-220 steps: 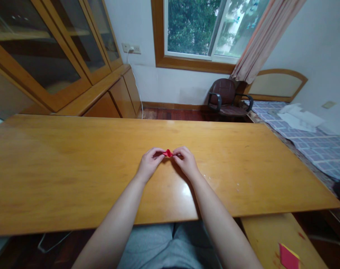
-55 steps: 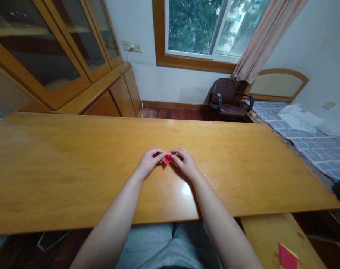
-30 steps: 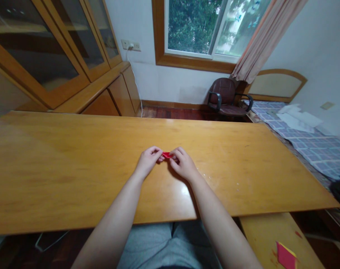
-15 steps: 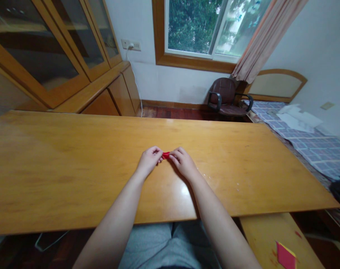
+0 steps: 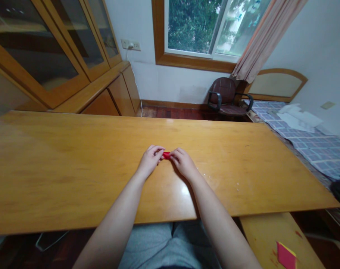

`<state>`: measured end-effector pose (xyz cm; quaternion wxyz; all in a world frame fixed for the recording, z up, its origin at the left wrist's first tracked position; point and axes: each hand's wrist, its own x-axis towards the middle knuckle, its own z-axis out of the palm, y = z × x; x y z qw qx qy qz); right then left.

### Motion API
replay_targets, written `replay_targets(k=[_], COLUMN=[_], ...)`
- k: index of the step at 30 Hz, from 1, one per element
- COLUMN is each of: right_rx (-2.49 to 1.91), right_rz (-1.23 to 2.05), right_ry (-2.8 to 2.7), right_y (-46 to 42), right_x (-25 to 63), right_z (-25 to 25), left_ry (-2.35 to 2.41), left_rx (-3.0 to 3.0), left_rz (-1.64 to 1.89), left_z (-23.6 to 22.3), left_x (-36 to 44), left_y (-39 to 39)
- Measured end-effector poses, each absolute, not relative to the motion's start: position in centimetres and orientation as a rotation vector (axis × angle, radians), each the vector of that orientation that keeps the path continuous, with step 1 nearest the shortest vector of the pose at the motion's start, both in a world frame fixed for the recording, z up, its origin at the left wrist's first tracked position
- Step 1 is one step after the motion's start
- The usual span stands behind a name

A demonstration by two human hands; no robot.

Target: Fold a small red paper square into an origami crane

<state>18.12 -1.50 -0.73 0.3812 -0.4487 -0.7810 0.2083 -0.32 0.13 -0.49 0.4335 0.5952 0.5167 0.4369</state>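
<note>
A small red folded piece (image 5: pixel 166 155), perhaps paper, lies between my hands over the middle of the wooden table (image 5: pixel 74 168). My left hand (image 5: pixel 151 158) pinches its left end between thumb and fingers. On the other end, my right hand (image 5: pixel 182 160) is closed in a similar pinch. The fingertips cover both ends, so only a short red stretch shows between them. Its exact kind is too small to make out.
A red and yellow square (image 5: pixel 286 255) lies on a lower wooden surface (image 5: pixel 265 231) at the bottom right. Small white flecks (image 5: pixel 207 176) dot the table right of my hands. A brown armchair (image 5: pixel 225 95) stands beyond the far edge, beside a bed (image 5: pixel 306 142).
My left fingers have shifted slightly on the red piece, the index finger now reaching a little further over it. My right hand stays almost in place.
</note>
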Motion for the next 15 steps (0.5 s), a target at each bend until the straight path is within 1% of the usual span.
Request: replay_targets(k=[5,11,15], right_rx=[-1.128,-1.167,-1.180], right_rz=[0.550,0.596,0.603], right_ry=[-1.947,-1.890,-1.872], right_y=[-1.58,-1.47,-1.39], right_x=[18.21,18.25,18.29], right_z=[-0.39,-0.50,-0.77], left_ry=[1.323,1.388,1.348], left_rx=[1.566,1.911,1.962], left_rz=[0.959,0.986,1.005], left_z=[-0.67,-0.32,0.10], left_x=[-0.41,-0.19,-0.06], left_y=[0.15,0.13,-0.19])
